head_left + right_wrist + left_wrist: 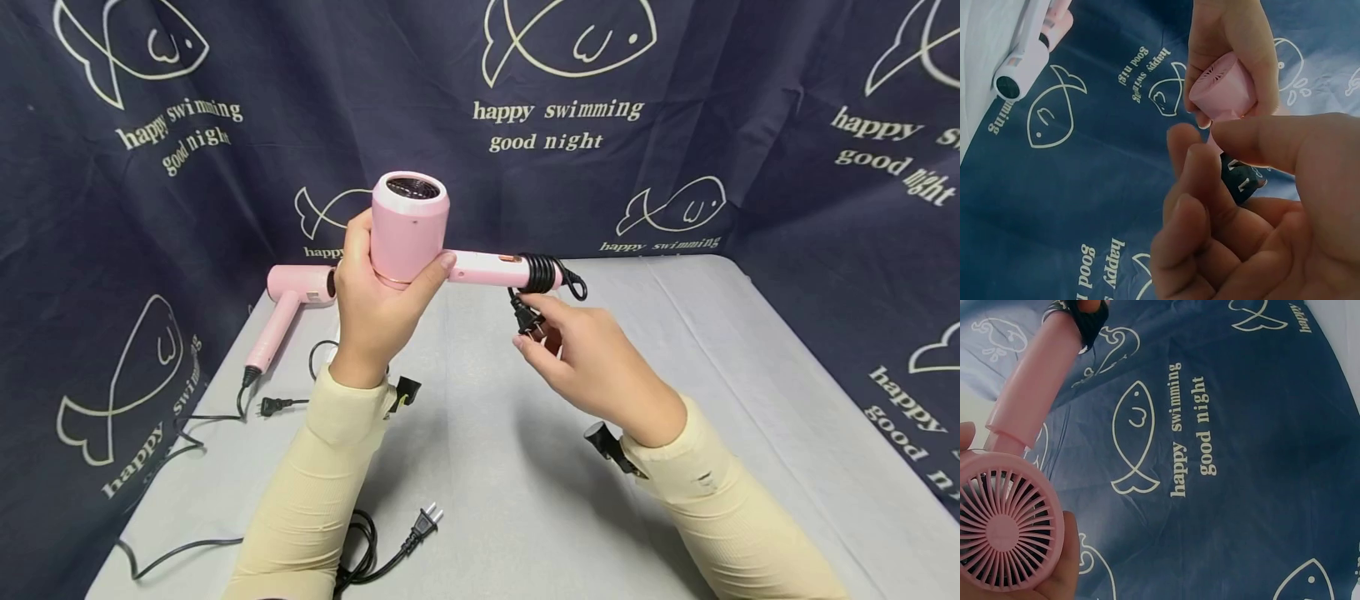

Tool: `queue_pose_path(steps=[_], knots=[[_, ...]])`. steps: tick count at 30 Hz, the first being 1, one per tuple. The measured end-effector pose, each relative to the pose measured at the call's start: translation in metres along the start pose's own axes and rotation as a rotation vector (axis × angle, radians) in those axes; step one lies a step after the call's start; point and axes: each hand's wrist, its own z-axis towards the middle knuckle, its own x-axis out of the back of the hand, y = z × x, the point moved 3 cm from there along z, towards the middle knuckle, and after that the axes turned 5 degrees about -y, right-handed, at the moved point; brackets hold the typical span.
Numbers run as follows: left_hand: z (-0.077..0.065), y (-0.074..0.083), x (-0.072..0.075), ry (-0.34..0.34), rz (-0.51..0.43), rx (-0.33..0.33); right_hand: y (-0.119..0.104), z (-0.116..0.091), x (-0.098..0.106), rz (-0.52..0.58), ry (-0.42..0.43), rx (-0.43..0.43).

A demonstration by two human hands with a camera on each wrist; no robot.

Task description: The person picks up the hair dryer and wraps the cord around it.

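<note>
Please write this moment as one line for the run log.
left hand: holds pink hair dryer above table | right hand: at black plug, grip unclear | cord: wound round handle | second dryer: on table

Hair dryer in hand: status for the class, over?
Left hand holds pink hair dryer, raised. Right hand at plug; grip unclear. Cord wound round handle. Second dryer on table, left, not in the way.

Light-grey tabletop. Left side: a pink hair dryer with black cord, a white hair dryer beside it, and a black plug. Nearer the front: a looped black power cord ending in a two-pin plug.
</note>
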Motion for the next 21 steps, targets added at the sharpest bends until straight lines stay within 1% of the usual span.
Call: queue_pose_path(steps=[3,8,13,21], knots=[[0.000,0.000,0.001,-0.001,0.016,0.019,0.000,-0.001,0.002,0.011,0.039,-0.007],[0.001,0.000,0.001,-0.019,0.048,0.058,0.002,-0.002,0.005,-0.016,0.075,0.008],[0.001,0.001,0.000,-0.052,0.069,0.070,0.003,-0.003,0.010,-0.053,0.093,0.011],[0.001,0.001,-0.001,-0.076,0.093,0.083,0.004,-0.003,0.013,-0.101,0.129,0.030]])
